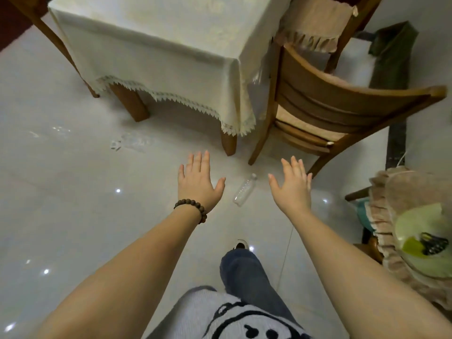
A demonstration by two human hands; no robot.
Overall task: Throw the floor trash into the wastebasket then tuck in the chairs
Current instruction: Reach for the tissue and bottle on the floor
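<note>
A home dining room: a wooden worktop (132,104) draped in a cream lace-edged tablecloth (151,45) stands on glossy white floor tiles (61,192), with a slat-backed wooden chair (342,104) with cushioned seat just beside its corner.

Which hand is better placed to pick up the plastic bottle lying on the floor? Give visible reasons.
Probably right. The bottle lies between both open, empty hands, but its neck points toward the right hand, whose thumb looks slightly closer than the left hand.

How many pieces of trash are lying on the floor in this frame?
2: a clear plastic bottle on the tiles between the open hands, and crumpled clear plastic wrap left of the table leg. More may be hidden under the table.
</note>
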